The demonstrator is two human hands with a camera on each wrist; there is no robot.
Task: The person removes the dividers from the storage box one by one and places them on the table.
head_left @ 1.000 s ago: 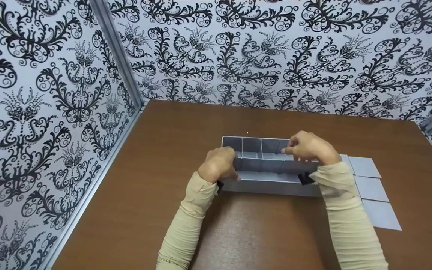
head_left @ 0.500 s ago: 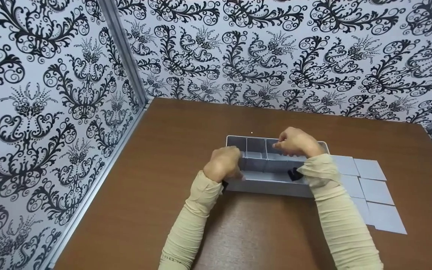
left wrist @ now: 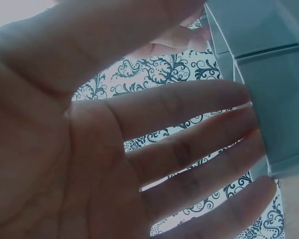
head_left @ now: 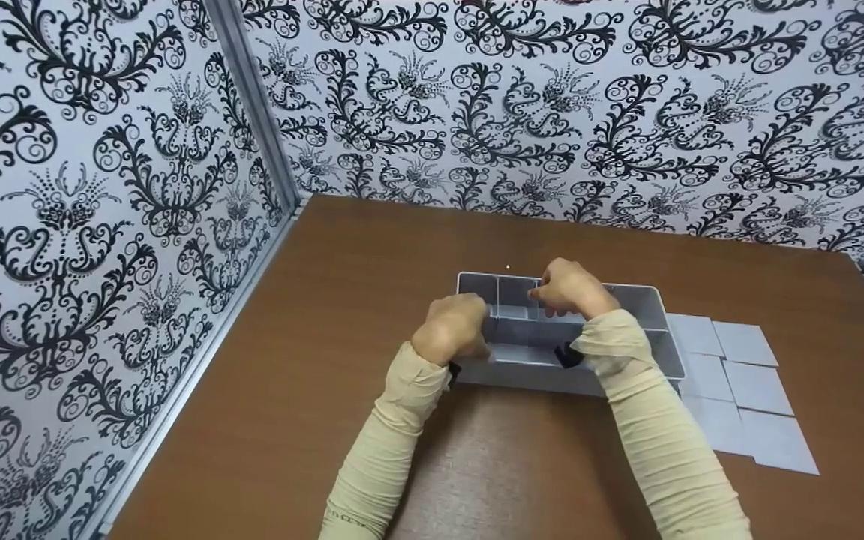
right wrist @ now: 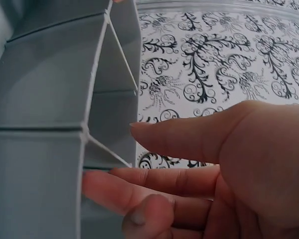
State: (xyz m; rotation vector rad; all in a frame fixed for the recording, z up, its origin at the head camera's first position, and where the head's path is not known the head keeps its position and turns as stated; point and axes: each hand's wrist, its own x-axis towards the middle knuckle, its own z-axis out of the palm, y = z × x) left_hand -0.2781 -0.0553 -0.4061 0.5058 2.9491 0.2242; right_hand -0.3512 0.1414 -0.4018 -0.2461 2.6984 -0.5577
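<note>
A long grey divided box (head_left: 537,377) lies across the table, its open top split by a lengthwise wall and short cross dividers. At its left end is my left hand (head_left: 453,326); in the left wrist view the fingers are nearly straight, tips right at a wall edge of the box (left wrist: 284,114). My right hand (head_left: 573,289) hovers over the back row of compartments. In the right wrist view its thumb (right wrist: 174,139) and bent fingers (right wrist: 119,191) stand apart beside a cross divider (right wrist: 109,149), with nothing between them.
Several thin white square cards (head_left: 756,388) lie in two columns against the box's right end. The brown table (head_left: 267,390) meets patterned walls (head_left: 432,112) at the back and left. A small white speck (head_left: 508,266) lies behind the box.
My right hand has moved left along the back row, uncovering the box's right compartments and more of the cards. The left hand stays at the left end. The head view has shifted slightly.
</note>
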